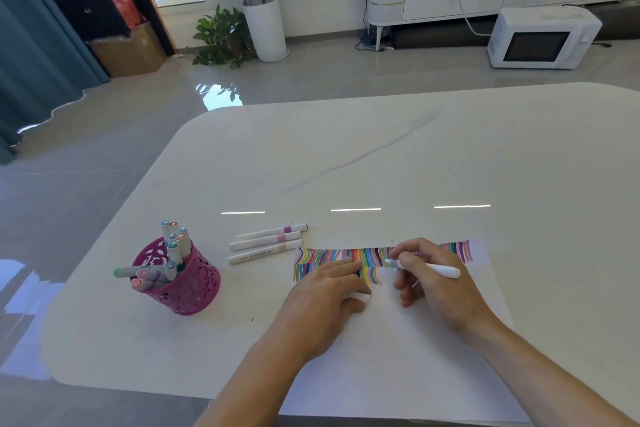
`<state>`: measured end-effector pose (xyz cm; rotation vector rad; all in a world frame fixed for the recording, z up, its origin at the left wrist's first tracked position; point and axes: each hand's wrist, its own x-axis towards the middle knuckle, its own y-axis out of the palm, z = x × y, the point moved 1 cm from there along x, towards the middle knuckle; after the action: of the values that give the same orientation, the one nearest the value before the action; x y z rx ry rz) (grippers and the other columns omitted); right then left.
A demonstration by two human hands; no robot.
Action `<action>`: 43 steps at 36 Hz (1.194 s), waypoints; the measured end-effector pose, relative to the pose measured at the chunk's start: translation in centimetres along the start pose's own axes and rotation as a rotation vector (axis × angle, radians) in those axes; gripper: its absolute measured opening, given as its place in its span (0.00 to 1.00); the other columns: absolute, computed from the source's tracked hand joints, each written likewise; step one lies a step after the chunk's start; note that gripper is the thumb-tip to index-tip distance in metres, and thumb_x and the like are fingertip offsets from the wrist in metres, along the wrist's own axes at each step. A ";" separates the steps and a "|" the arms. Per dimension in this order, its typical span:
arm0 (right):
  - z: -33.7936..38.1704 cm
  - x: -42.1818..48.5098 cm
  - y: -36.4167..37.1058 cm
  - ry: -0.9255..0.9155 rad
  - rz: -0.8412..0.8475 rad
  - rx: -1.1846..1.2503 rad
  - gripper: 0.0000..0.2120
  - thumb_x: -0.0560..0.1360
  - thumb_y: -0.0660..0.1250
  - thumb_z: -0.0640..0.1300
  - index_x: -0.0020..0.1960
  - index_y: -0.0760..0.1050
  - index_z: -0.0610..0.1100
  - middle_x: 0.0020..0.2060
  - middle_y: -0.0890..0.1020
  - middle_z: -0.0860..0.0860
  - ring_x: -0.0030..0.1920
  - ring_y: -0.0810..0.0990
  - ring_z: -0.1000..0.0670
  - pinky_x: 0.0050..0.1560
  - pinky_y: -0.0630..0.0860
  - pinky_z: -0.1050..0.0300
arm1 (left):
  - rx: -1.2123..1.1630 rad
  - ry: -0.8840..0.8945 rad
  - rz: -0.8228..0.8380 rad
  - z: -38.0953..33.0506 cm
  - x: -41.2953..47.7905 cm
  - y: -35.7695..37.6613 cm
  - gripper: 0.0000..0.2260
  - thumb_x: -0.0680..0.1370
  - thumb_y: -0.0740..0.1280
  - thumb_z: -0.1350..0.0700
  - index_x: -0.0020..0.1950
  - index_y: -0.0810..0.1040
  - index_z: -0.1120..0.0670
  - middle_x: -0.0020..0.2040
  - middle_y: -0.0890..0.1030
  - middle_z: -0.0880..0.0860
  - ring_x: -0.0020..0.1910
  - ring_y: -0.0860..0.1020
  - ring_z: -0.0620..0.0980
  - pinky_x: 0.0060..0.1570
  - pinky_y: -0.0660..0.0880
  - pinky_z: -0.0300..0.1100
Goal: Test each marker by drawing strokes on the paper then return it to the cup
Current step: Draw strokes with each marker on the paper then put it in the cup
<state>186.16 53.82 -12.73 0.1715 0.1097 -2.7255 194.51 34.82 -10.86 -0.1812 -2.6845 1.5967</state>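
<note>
Gripping marker [443,270] pen-style in right hand [433,284] to stroke paper [398,374], pressing left hand [322,295] flat-fingered to stop sliding, cup [188,284] near for returns.

Left hand [325,291] flat (right hand [429,274] pinching).
</note>
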 end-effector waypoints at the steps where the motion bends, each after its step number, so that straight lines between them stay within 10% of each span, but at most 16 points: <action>1: 0.0 0.0 0.0 -0.001 0.000 0.010 0.06 0.80 0.67 0.38 0.46 0.79 0.45 0.32 0.82 0.42 0.29 0.77 0.45 0.31 0.78 0.54 | 0.000 -0.002 0.000 0.0 0.0 0.0 0.10 0.81 0.66 0.50 0.62 0.81 0.42 0.76 0.68 0.39 0.76 0.61 0.38 0.70 0.59 0.31; 35: -0.4 0.0 0.1 0.029 -0.035 -0.224 0.15 0.73 0.77 0.44 0.37 0.72 0.40 0.29 0.84 0.45 0.26 0.80 0.47 0.31 0.75 0.56 | -0.005 -0.060 0.002 0.2 0.2 0.2 0.10 0.80 0.67 0.49 0.61 0.81 0.41 0.75 0.68 0.37 0.75 0.61 0.36 0.70 0.61 0.33; 43: 0.4 -0.2 0.3 0.067 -0.068 -0.219 0.18 0.56 0.70 0.56 0.32 0.69 0.43 0.26 0.82 0.43 0.24 0.76 0.50 0.24 0.70 0.60 | -0.001 -0.067 0.009 0.2 0.1 0.1 0.11 0.80 0.67 0.49 0.62 0.81 0.41 0.75 0.67 0.36 0.75 0.61 0.35 0.69 0.59 0.31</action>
<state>186.40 53.54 -12.34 0.1984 0.4379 -2.7510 194.39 34.72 -11.06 -0.1419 -2.7371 1.6333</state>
